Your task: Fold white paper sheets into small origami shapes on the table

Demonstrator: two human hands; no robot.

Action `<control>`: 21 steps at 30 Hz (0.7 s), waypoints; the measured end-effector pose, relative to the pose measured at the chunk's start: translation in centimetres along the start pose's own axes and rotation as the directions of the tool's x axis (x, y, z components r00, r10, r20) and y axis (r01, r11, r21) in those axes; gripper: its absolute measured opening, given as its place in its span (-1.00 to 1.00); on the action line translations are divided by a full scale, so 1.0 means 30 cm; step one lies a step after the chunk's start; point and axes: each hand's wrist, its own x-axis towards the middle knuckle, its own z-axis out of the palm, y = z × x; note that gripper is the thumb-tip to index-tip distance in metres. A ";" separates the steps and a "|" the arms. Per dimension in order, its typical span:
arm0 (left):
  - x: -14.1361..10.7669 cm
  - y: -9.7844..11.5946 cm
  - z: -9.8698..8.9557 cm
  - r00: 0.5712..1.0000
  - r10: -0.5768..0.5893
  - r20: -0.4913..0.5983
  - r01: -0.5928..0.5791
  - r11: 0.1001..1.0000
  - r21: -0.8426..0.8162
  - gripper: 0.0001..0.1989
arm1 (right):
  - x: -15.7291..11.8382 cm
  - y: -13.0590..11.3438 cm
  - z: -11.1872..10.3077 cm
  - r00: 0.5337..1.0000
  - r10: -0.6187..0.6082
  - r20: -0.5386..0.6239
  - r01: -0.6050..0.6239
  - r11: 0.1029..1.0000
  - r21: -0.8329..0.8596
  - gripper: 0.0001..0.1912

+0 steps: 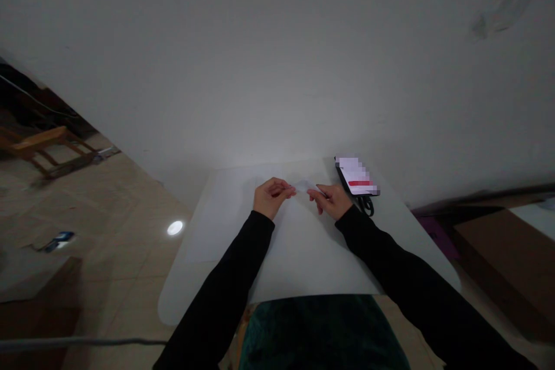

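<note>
A small piece of white paper (307, 187) stretches between my two hands, above the pale table (303, 260). My left hand (271, 196) pinches its left end, and my right hand (332, 201) grips its right end. Both sleeves are black. Beyond my right hand lies a black pouch or device with a white label (356, 176), its text pixelated apart from a red band. A black cable (365, 206) coils below it, close to my right hand but not touching it.
A dark green seat (321, 335) stands at the table's near edge. A white wall (277, 58) rises behind the table. Left of it, a wooden chair (39, 147) and a small blue object (60, 240) are on the tiled floor (125, 231). A cardboard box (507, 260) stands on the right.
</note>
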 end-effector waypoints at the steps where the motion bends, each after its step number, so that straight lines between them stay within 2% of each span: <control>1: 0.001 0.004 -0.001 1.000 -0.009 -0.008 0.009 1.000 -0.013 -0.75 | 0.000 0.003 -0.002 0.999 -0.046 -0.024 0.044 0.998 -0.049 -0.62; 5: 0.005 0.018 -0.005 0.989 -0.149 0.014 0.149 0.972 -0.183 -0.70 | -0.002 0.019 -0.005 0.952 -0.294 -0.084 0.255 0.915 -0.312 -0.66; 7: 0.006 0.017 -0.007 0.968 -0.246 0.056 0.252 0.924 -0.289 -0.68 | -0.003 0.031 -0.004 0.915 -0.395 -0.080 0.324 0.839 -0.437 -0.72; 10: 0.006 0.012 -0.006 0.922 -0.377 0.083 0.376 0.827 -0.419 -0.76 | -0.005 0.049 -0.004 0.871 -0.488 -0.050 0.377 0.731 -0.569 -0.78; 14: 0.001 0.018 0.000 0.854 -0.511 0.101 0.487 0.716 -0.500 -0.89 | -0.004 0.063 -0.011 0.834 -0.552 -0.015 0.397 0.619 -0.677 -0.78; 17: -0.004 0.027 0.007 0.804 -0.584 0.107 0.545 0.654 -0.524 -0.89 | -0.004 0.065 -0.015 0.814 -0.580 -0.001 0.404 0.568 -0.717 -0.78; 21: -0.007 0.029 0.015 0.780 -0.623 0.066 0.557 0.642 -0.527 -0.89 | -0.005 0.061 -0.014 0.840 -0.542 0.036 0.397 0.567 -0.722 -0.76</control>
